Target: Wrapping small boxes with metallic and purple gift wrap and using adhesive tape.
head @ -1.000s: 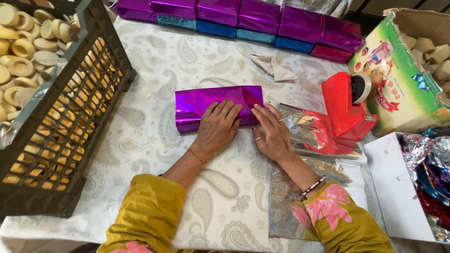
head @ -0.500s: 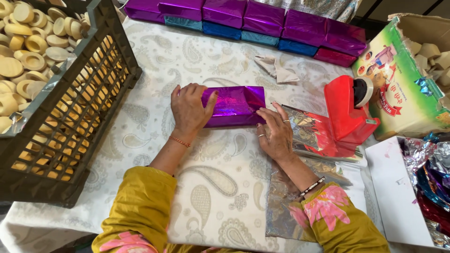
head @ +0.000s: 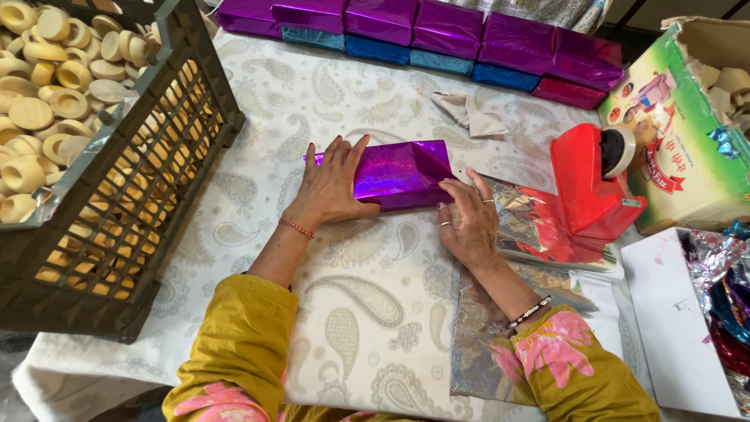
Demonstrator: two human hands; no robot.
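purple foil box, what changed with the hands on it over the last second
The left hand slid from the middle of the purple foil-wrapped box to its left end and now lies flat there. The right hand stayed pressing the folded right end. The box, the red tape dispenser and the crate kept their places.

A small gift-packing workshop: rows of foil-wrapped boxes (head: 437, 31), a tape dispenser (head: 594, 184), a crate of wooden cups (head: 117, 195).
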